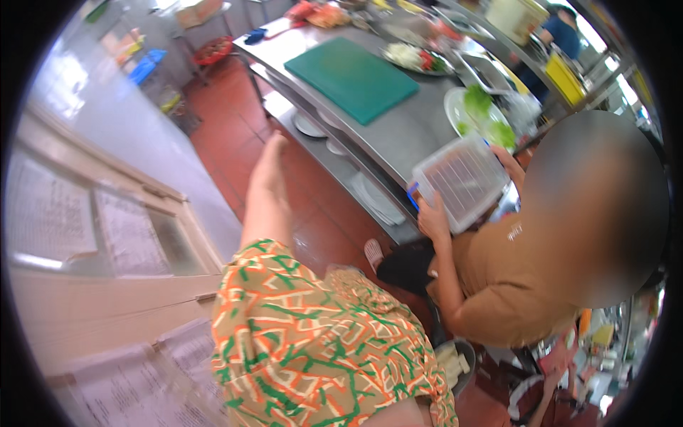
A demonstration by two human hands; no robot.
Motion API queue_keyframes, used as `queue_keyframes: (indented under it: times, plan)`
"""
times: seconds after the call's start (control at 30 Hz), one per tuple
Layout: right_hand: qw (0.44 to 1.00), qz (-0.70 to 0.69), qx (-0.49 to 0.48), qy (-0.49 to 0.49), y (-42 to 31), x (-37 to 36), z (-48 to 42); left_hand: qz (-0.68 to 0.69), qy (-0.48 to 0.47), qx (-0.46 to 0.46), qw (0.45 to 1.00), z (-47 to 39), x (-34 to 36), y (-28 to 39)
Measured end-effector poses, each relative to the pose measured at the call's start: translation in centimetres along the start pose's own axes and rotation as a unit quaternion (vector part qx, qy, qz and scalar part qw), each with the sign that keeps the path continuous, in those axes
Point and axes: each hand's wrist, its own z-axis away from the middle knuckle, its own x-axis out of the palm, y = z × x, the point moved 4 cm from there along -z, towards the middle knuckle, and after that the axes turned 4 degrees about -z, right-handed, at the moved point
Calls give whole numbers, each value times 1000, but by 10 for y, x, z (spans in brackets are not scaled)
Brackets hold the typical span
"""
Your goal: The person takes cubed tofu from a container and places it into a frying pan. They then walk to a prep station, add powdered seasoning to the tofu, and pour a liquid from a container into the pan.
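My left hand (275, 152) reaches out past the patterned sleeve over the red tiled floor, beside the steel worktable. It is seen edge-on and blurred, with no object visible in it; its finger spread cannot be made out. My right hand is out of view; part of a bare arm shows at the bottom edge. A green cutting board (352, 80) lies on the worktable (397, 141). At the right, a co-worker in a brown shirt (501, 283) holds a clear plastic container (461, 179) with blue clips in both hands, near a white plate (453, 107) with lettuce.
A light door with papers (122, 229) stands close on the left. White dishes (373, 197) sit on the table's lower shelf. A platter of cut vegetables (419, 57) is beyond the board. A red basket (213, 50) stands at the back, and a bowl (461, 368) of pale pieces sits low right.
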Motion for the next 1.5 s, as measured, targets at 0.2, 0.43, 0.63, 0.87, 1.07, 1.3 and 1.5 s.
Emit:
queue_keyframes:
  times: [0.2, 0.43, 0.63, 0.87, 1.07, 1.3, 1.5]
  plan:
    - [727, -681, -70, 55, 86, 16, -67, -40, 114, -41, 992, 70, -52, -68]
    - [863, -500, 52, 54, 96, -50, -132, 13, 156, -41, 987, 103, -123, -76]
    - [965, -227, -109, 75, 121, -77, -52, -32, 168, -21, 985, 83, -158, -119]
    - [486, 63, -683, 542, 257, -163, 336, 60, 117, 11, 991, 78, -177, -234]
    - [330, -65, -743, 578, 374, -186, 398, -138, -212, -54, 966, 165, 96, -246]
    - [372, -66, -736, 561, 366, -204, 386, -151, -246, 109, 951, 220, 216, -169]
    - [331, -34, -802, 496, 368, -204, 383, -169, -237, 194, 937, 213, 265, -144]
